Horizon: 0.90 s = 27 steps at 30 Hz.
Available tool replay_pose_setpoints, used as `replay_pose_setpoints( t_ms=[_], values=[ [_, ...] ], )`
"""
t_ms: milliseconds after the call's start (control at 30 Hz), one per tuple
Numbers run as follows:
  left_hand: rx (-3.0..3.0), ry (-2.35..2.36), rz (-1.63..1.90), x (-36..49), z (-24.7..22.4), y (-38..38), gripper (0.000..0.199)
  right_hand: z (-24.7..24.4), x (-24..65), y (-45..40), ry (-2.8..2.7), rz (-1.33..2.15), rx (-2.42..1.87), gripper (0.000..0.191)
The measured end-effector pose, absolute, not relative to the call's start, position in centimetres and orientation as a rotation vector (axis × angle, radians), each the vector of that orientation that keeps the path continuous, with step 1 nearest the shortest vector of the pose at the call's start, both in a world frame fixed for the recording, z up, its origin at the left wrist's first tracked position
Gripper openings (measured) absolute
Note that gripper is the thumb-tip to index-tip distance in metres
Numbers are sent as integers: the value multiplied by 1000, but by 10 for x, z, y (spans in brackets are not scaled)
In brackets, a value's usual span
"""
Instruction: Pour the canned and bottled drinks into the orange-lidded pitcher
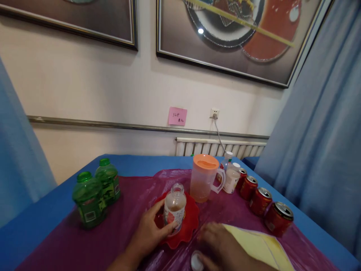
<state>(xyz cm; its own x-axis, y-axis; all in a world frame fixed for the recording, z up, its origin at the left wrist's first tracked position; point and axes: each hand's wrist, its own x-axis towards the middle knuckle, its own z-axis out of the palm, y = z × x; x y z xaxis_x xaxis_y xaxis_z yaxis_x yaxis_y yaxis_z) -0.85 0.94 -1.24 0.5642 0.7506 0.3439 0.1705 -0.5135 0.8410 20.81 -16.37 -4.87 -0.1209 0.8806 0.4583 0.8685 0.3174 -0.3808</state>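
Left grip [147, 229] holds a bottle [175, 209] upright, mouth up; right grip [216, 241] perhaps pinches cap [196, 261].

Single head-worn view, facing forward and down, close above the table [138, 165], wall [98, 86] beyond

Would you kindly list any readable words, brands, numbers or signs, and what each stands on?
"32": seemingly, handwritten on the pink note on the wall; its other marks are unclear.
The bottle in the left hand: label too blurred to read.
Green bottles, red cans and white-capped bottles: print too small or blurred to read.
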Motion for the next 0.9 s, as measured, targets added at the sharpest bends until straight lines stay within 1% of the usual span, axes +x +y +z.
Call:
replay_pose_setpoints(
  t_ms=[33,67,133,200,267,333,433,467,500,533,633,667,700,767,833,900],
  values=[
    [2008,738,921,-9,-14,10,67,-65,203,-165,-2071,4,-1574,32],
    [2015,735,919,-9,-16,10,68,-80,200,-164,-2126,-43,-1604,36],
    [2025,722,922,-9,-18,11,68,-103,199,-159,-2158,-130,-1623,24],
    [2035,717,926,-10,-19,12,67,-114,199,-153,-2169,-186,-1585,10],
    [2051,721,933,-10,-18,12,67,-113,198,-151,-2179,-219,-1532,9],
    [2064,728,940,-11,-17,12,68,-101,194,-152,-2155,-253,-1482,19],
    [2047,747,951,-10,-17,11,69,-62,188,-151,-2031,-194,-1383,50],
    [2040,753,951,-10,-17,11,68,-44,187,-148,-1980,-120,-1355,55],
    [2040,755,946,-10,-17,12,68,-25,186,-143,-1910,-46,-1329,55],
    [2045,754,941,-10,-17,12,68,-6,186,-135,-1823,27,-1285,50],
    [2085,733,912,-12,-15,13,67,38,184,-100,-1425,183,-1124,27],
    [2098,727,901,-13,-14,13,67,46,182,-87,-1284,267,-1045,23],
    [2110,727,891,-13,-13,13,66,50,179,-74,-1167,341,-975,22],
    [2132,735,871,-15,-12,12,64,49,171,-53,-1005,436,-881,28],
    [2135,749,862,-16,-12,12,62,38,161,-43,-918,491,-842,35],
    [2124,763,857,-16,-15,12,62,25,152,-41,-886,519,-829,38]
  ],
)
